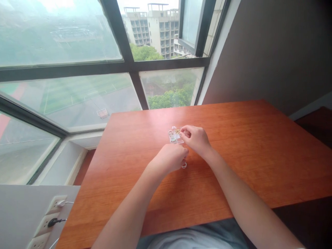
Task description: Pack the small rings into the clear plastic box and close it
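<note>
A small clear plastic box (pixel 177 136) with compartments lies on the table. Inside it sit small rings: yellow ones (pixel 177 131) at the back, pinkish ones (pixel 170 132) at the left, and green ones (pixel 173 139) at the front. My right hand (pixel 197 139) is at the box's right side, thumb and fingers pinched together; what is between them is too small to tell. Just in front of the box, my left hand (pixel 174 157) is closed, its fingers curled downward. White rings (pixel 184 165) show at its fingertips, and the hand's back hides part of the grip.
The reddish-brown wooden table (pixel 246 145) reaches to the windows (pixel 171 86) at the back and the grey wall (pixel 272 52) at the right. Wall sockets (pixel 50 221) with plugged-in cables are at the lower left, beside the table's left edge.
</note>
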`<state>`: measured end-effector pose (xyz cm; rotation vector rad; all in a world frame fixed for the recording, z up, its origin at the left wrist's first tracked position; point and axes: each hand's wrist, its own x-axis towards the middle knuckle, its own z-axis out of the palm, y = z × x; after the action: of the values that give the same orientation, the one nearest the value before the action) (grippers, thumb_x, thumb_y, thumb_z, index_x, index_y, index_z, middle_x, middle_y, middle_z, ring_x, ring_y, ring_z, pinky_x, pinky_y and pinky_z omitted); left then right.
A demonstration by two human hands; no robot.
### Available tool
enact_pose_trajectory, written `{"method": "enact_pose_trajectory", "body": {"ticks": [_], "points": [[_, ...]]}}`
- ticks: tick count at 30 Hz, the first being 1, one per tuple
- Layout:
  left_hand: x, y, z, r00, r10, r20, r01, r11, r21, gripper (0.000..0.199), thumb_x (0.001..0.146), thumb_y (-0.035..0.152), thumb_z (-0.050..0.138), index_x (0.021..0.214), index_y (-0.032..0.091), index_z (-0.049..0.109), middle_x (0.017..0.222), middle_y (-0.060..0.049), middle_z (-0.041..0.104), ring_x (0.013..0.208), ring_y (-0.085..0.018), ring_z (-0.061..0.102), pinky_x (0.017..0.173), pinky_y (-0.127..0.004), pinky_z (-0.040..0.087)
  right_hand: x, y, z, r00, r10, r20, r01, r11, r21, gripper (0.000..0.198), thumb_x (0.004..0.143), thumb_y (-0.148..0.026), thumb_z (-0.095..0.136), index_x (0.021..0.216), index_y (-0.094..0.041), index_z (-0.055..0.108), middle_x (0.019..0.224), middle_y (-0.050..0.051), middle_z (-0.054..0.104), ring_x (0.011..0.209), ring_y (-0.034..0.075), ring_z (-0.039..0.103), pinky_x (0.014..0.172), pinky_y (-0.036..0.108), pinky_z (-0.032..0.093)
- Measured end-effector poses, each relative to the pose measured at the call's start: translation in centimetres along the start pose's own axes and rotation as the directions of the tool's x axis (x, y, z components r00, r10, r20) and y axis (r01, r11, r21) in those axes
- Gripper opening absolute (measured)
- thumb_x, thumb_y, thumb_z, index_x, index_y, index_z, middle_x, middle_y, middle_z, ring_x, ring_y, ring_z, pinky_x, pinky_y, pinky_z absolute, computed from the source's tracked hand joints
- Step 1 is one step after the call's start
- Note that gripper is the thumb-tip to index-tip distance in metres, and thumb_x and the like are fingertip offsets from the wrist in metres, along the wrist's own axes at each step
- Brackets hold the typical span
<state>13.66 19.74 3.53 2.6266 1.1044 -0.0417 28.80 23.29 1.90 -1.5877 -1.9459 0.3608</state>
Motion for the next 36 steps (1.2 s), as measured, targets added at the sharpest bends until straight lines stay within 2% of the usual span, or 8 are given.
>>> {"method": "enact_pose_trajectory", "body": {"ticks": [5,10,14,19,25,30,32,36], "points": [[0.2,0.0,0.2,0.999,0.025,0.047,-0.025,1.000,0.016,0.012,0.077,0.014,0.059,0.077,0.019,0.069,0.074,-0.007,0.069,0.067,-0.021,0.064,0.057,-0.028,0.043,0.1,0.1,-0.1,1.000,-0.010,-0.010,0.010,1.000,0.012,0.012,0.083,-0.028,0.059,0.083,-0.021,0.069,0.063,-0.002,0.060,0.063,0.013,0.053,0.062,0.023,0.034],[0.3,-0.2,0.3,1.000,0.003,0.002,-0.003,0.997,0.071,0.014,0.080,0.015,0.054,0.075,0.017,0.066,0.077,-0.009,0.069,0.068,-0.022,0.065,0.058,-0.029,0.043,0.1,0.1,-0.2,1.000,-0.010,-0.010,0.010,1.000,0.001,0.012,0.083,-0.028,0.058,0.084,-0.021,0.068,0.063,-0.002,0.060,0.064,0.013,0.053,0.062,0.023,0.034],[0.4,-0.5,0.1,0.998,-0.057,-0.002,0.057,0.998,0.031,0.014,0.079,0.013,0.053,0.071,0.017,0.064,0.074,-0.009,0.068,0.065,-0.022,0.064,0.057,-0.029,0.041,0.1,0.1,-0.3,1.000,-0.001,0.008,0.000,1.000,0.003,0.013,0.083,-0.028,0.058,0.084,-0.021,0.068,0.064,-0.002,0.061,0.064,0.013,0.054,0.062,0.023,0.034],[0.2,-0.7,-0.9,0.992,-0.105,0.075,0.110,0.991,-0.073,0.018,0.078,0.010,0.049,0.069,0.017,0.063,0.069,-0.007,0.069,0.056,-0.017,0.060,0.054,-0.026,0.037,0.2,0.2,-0.4,1.000,0.000,-0.002,0.000,1.000,0.012,0.012,0.082,-0.028,0.058,0.084,-0.021,0.068,0.064,-0.002,0.061,0.063,0.013,0.054,0.062,0.023,0.035],[0.0,-2.0,-1.7,0.981,-0.154,-0.117,0.148,0.987,-0.057,0.013,0.078,0.016,0.052,0.077,0.020,0.065,0.078,-0.005,0.070,0.063,-0.017,0.060,0.054,-0.026,0.035,0.3,0.3,-0.5,1.000,0.009,0.005,-0.009,1.000,0.001,0.013,0.082,-0.028,0.058,0.085,-0.022,0.068,0.065,-0.002,0.061,0.063,0.013,0.055,0.061,0.023,0.034],[0.0,-4.1,-1.7,0.890,-0.301,-0.342,0.263,0.952,-0.154,0.015,0.083,0.023,0.050,0.085,0.021,0.064,0.083,-0.003,0.070,0.068,-0.015,0.060,0.059,-0.024,0.039,0.4,0.4,-0.7,1.000,0.027,0.009,-0.027,1.000,0.004,0.013,0.082,-0.028,0.058,0.086,-0.021,0.068,0.064,-0.002,0.061,0.063,0.013,0.056,0.062,0.024,0.035],[0.1,-4.7,-1.4,0.868,-0.319,-0.379,0.266,0.946,-0.188,0.014,0.083,0.023,0.050,0.085,0.021,0.064,0.081,-0.002,0.069,0.068,-0.015,0.059,0.060,-0.024,0.040,0.4,0.5,-0.8,0.999,0.032,0.011,-0.032,0.999,0.004,0.014,0.082,-0.028,0.057,0.086,-0.021,0.068,0.064,-0.001,0.062,0.063,0.013,0.056,0.061,0.024,0.035],[0.4,-5.1,-0.7,0.871,-0.320,-0.373,0.256,0.943,-0.210,0.013,0.083,0.023,0.051,0.084,0.021,0.064,0.080,-0.002,0.069,0.067,-0.014,0.059,0.059,-0.023,0.039,0.3,0.4,-0.9,0.999,0.038,0.033,-0.037,0.999,-0.022,0.013,0.080,-0.025,0.057,0.085,-0.022,0.068,0.064,-0.002,0.063,0.062,0.013,0.056,0.060,0.024,0.033]]}}
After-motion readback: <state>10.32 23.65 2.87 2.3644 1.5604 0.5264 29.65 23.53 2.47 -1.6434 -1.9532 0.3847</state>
